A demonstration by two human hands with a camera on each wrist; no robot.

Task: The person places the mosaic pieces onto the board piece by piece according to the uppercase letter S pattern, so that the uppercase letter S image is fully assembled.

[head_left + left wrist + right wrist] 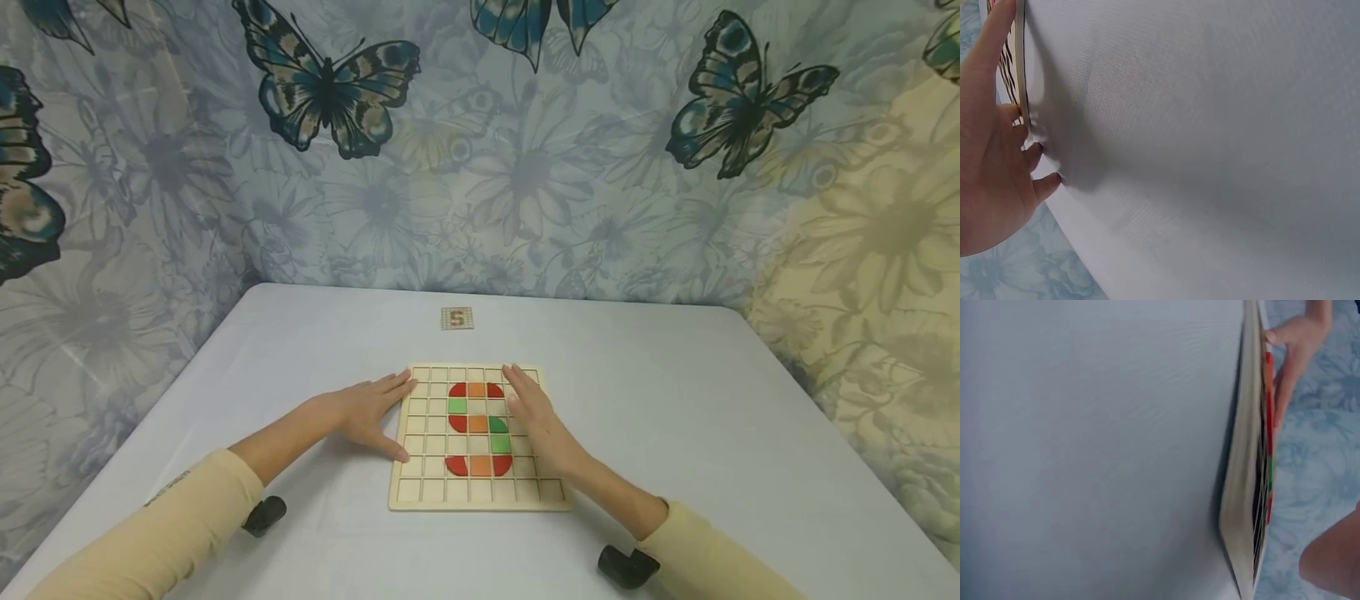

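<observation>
A square wooden grid board [437,493] lies on the white table in the head view. Red quarter-round pieces [456,467], orange squares [479,466] and green pieces [500,444] sit in its cells and form an S shape. Along the board's left edge my left hand [366,414] rests, fingers extended and thumb spread toward the lower part of that edge. My right hand [542,423] lies over the right side, its straight fingertips near the top right cells. In the left wrist view, thumb and fingertips of the left hand [991,144] are at the board's rim.
Behind the board lies a small card [457,318] with an S pattern on a grid. The white tablecloth [675,392] spreads out on both sides. Butterfly-printed fabric [525,183] stands behind the table. Dark wrist devices [628,567] show below the sleeves.
</observation>
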